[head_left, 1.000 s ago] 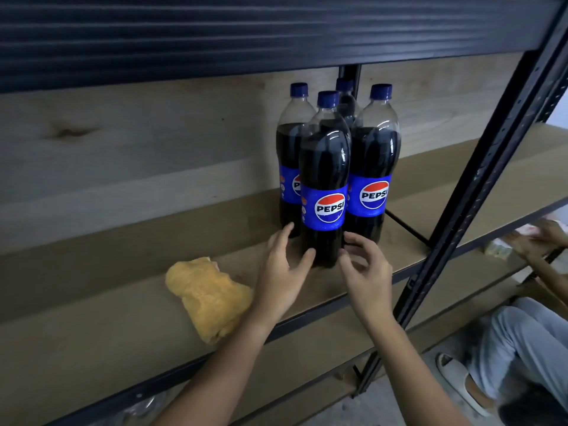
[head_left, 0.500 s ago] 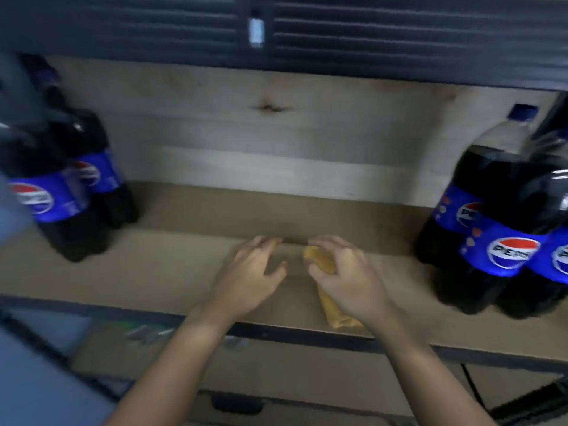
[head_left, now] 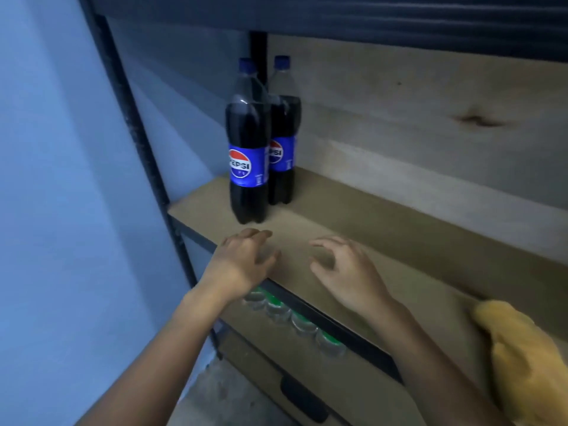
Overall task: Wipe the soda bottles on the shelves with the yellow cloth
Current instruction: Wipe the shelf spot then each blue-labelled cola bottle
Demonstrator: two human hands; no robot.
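Two dark soda bottles with blue labels and blue caps stand upright at the left end of the wooden shelf (head_left: 353, 216): a front bottle (head_left: 247, 161) and a rear bottle (head_left: 282, 139) just behind it to the right. My left hand (head_left: 242, 262) hovers over the shelf's front edge just below the front bottle, fingers loosely bent, holding nothing. My right hand (head_left: 344, 269) hovers beside it over the shelf board, fingers spread and curled, empty. The yellow cloth (head_left: 528, 361) lies crumpled at the lower right on the shelf edge, apart from both hands.
A black metal upright (head_left: 135, 127) frames the shelf's left end beside a pale blue wall (head_left: 55, 179). Several clear bottles with green caps (head_left: 295, 318) stand on the shelf below. A dark shelf beam (head_left: 368, 13) runs overhead.
The view has swung left from the bottle group at the right to the two bottles at the left end. Both hands moved left with it, away from the yellow cloth.
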